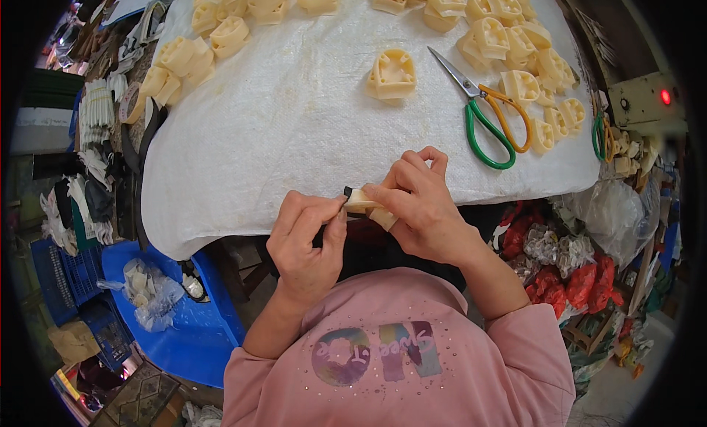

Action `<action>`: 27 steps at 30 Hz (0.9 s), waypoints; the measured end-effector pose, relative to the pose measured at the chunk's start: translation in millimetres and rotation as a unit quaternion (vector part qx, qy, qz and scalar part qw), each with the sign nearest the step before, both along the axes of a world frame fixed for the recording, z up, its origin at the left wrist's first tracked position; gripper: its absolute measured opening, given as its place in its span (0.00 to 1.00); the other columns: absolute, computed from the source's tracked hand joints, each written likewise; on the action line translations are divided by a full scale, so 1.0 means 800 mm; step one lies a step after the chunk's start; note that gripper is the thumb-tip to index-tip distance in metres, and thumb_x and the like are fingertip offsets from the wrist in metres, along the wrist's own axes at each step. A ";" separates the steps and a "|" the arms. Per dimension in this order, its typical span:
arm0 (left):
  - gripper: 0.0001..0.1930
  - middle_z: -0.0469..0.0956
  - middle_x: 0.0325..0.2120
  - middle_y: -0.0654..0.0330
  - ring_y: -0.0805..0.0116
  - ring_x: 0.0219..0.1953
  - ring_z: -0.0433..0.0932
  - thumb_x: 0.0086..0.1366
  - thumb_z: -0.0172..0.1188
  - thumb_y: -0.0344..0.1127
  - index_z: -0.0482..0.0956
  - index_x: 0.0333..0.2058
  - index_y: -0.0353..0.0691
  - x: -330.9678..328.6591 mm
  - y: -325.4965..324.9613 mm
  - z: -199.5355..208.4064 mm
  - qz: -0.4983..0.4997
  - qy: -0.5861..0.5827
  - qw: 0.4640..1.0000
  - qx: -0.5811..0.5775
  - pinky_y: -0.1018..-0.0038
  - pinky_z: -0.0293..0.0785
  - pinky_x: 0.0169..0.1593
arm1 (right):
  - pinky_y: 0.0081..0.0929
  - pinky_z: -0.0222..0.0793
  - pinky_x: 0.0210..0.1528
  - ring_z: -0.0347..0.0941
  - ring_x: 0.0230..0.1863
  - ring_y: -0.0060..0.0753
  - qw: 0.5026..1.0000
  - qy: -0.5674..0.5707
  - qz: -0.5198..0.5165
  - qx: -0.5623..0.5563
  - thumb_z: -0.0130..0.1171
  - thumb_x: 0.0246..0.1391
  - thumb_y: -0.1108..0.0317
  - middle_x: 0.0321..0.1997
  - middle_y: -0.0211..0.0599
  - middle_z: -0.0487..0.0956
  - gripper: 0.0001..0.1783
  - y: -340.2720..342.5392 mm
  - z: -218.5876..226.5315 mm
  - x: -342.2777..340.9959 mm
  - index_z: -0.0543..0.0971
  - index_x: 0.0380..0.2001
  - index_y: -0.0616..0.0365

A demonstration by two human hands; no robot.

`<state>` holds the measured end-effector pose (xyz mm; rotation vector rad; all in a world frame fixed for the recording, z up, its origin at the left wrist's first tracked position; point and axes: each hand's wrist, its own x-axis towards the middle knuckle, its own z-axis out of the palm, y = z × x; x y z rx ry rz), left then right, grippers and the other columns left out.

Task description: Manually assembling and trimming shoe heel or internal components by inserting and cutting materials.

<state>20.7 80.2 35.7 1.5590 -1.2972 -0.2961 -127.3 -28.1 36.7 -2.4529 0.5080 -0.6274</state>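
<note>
My tabletop (294,110), white and woven-looking, spreads out toward twelve o'clock; on it, between one and two, lie scissors (473,92) with one green and one orange handle; just past two, off its edge, I have a pale box (639,107) with a lit red lamp (666,96), and near it a second pair of scissors (599,136); at three sits a clear plastic bag (615,213), with red bags (600,283) toward four; at eight a blue tub (195,350) holds a crumpled clear bag (158,294) with pale bits inside; beside it, further out, are blue crates (66,272); near ten stands a white bundle (97,110).
</note>
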 end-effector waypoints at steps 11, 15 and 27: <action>0.10 0.72 0.26 0.62 0.75 0.29 0.67 0.58 0.62 0.36 0.78 0.32 0.32 0.003 -0.004 -0.018 -0.079 0.232 0.969 -0.031 0.81 0.63 0.29 | 0.35 0.47 0.43 0.62 0.35 0.33 0.987 -0.096 0.038 0.125 0.62 0.37 0.76 0.28 0.31 0.65 0.21 0.000 -0.010 -0.005 0.76 0.40 0.53; 0.10 0.70 0.22 0.62 0.75 0.25 0.64 0.60 0.61 0.36 0.76 0.28 0.32 0.005 -0.008 -0.013 -0.056 0.117 0.991 -0.038 0.81 0.58 0.26 | 0.35 0.48 0.43 0.62 0.35 0.33 0.986 -0.097 0.049 0.127 0.62 0.38 0.75 0.28 0.31 0.65 0.20 0.001 -0.008 -0.003 0.76 0.39 0.53; 0.09 0.67 0.19 0.63 0.70 0.23 0.63 0.53 0.66 0.33 0.76 0.26 0.35 -0.001 -0.012 -0.006 -0.076 0.051 0.992 -0.082 0.77 0.59 0.26 | 0.38 0.48 0.45 0.63 0.37 0.32 0.992 -0.078 0.058 0.087 0.61 0.38 0.75 0.29 0.28 0.68 0.18 -0.008 0.002 -0.003 0.76 0.37 0.49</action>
